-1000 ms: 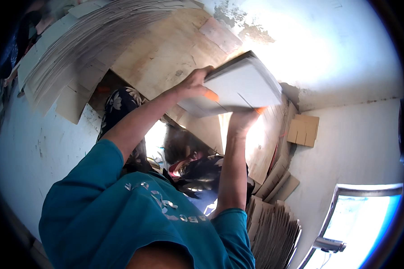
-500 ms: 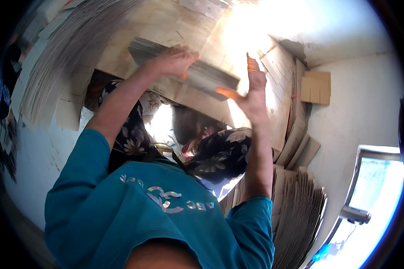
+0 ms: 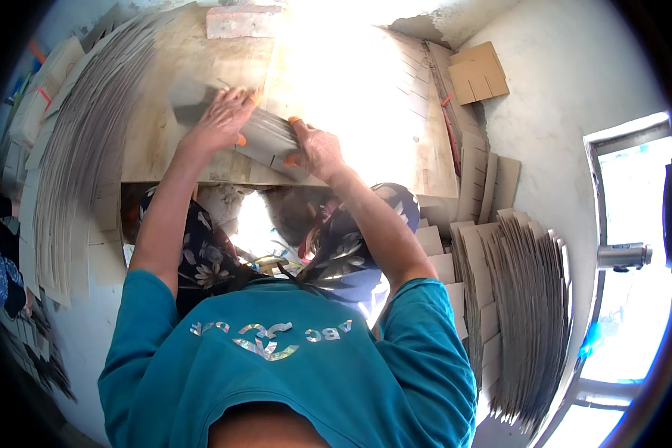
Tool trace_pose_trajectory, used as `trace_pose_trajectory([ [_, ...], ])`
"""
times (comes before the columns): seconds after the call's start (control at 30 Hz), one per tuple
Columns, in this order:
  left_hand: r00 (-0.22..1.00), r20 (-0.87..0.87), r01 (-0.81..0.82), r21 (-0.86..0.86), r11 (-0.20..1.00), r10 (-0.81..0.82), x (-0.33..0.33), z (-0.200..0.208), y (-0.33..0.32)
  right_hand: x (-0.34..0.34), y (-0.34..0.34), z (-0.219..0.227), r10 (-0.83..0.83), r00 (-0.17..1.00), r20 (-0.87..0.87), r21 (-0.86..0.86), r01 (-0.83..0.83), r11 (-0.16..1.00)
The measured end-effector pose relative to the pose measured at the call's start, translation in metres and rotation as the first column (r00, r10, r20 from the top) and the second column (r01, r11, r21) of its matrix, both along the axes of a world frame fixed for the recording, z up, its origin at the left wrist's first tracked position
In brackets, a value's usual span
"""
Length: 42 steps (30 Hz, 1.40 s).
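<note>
A bundle of grey cardboard strips (image 3: 270,138) lies aslant on the wooden tabletop (image 3: 145,168), its left end blurred by motion. Over its middle sits my left hand (image 3: 220,121), with the fingers across the far side and the thumb along the near side. My right hand (image 3: 321,153) grips the right end between thumb and fingers. Orange coverings show on several fingertips of both hands. The undersides of the strips are hidden.
Tall rows of cardboard sheets stand left (image 3: 89,142) and right (image 3: 526,313). A pale brick-like block (image 3: 240,22) rests at the far table edge. Brown slotted cardboard (image 3: 478,73) leans by the right wall. Glare washes out the table's far right. Another person's arm and dark clothing show far left.
Both hands have come down and left with the bundle. My right hand, apart from it and spread before, has closed on its right end. The view has shifted too.
</note>
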<state>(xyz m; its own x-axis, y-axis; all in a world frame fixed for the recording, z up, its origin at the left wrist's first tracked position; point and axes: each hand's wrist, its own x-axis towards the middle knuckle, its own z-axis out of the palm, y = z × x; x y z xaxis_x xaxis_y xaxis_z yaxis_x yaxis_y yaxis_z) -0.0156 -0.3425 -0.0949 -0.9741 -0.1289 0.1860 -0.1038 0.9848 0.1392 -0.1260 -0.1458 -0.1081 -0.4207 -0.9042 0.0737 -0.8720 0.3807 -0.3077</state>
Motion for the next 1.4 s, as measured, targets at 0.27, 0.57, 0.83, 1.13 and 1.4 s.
trace_pose_trajectory([
  [0.27,0.852,-0.511,0.342,0.705,0.621,0.11,0.049,-0.011,0.026,-0.021,0.048,-0.006,-0.202,0.171,0.964,0.037,0.668,0.743],
  [0.57,0.976,-0.173,0.194,0.966,-0.168,0.133,0.098,-0.084,0.103,-0.009,0.074,-0.046,-0.757,0.638,0.144,-0.087,0.77,0.632],
  [0.83,0.908,0.002,-0.118,0.961,-0.251,-0.42,0.129,-0.074,0.131,0.142,0.076,-0.041,0.385,0.042,0.922,-0.38,0.292,0.878],
  [1.13,0.884,0.131,-0.202,0.973,-0.114,-0.449,0.203,-0.087,0.136,0.192,0.096,-0.053,0.124,0.049,0.991,-0.133,0.333,0.933],
  [1.4,0.979,0.032,-0.118,0.894,-0.433,-0.201,0.23,-0.061,0.155,0.206,0.087,-0.038,0.184,-0.353,0.918,-0.049,0.358,0.932],
])
